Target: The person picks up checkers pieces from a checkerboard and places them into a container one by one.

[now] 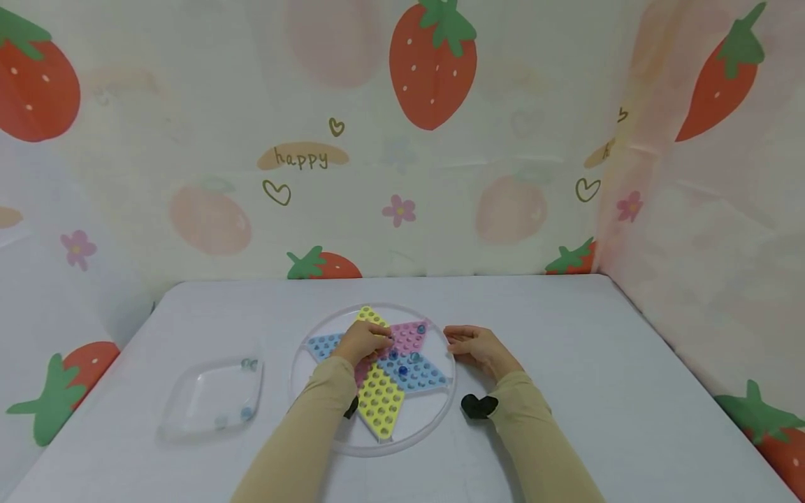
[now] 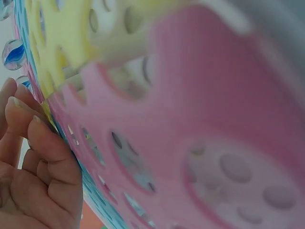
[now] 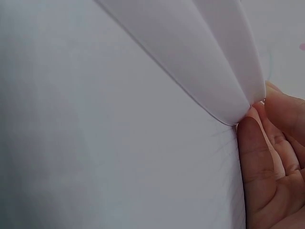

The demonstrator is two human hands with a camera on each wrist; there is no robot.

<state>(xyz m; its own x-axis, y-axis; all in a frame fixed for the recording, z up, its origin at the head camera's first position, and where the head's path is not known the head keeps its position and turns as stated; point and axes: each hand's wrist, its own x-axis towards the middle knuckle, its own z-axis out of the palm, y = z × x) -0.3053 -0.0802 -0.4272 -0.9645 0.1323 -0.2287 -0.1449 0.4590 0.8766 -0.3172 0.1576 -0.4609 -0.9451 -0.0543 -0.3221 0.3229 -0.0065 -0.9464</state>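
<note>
A round Chinese checkers board [image 1: 380, 422] lies on the table, its star made of yellow, blue and pink points full of holes. Over the star's middle is my left hand [image 1: 361, 341], with bent fingers close together and fingertips low over the holes. A glass marble with a blue swirl [image 2: 14, 55] shows just past those fingertips; I cannot tell whether they pinch another. Several blue marbles [image 1: 403, 371] sit in the blue and pink points on the right. My right hand [image 1: 483, 351] holds the board's raised rim [image 3: 238, 107] at its right side between thumb and fingers.
A clear plastic tray [image 1: 179, 391] stands left of the board, with several marbles [image 1: 246, 413] along its right side. The white table [image 1: 629, 419] ends at a strawberry-print curtain [image 1: 434, 230] at the back and sides.
</note>
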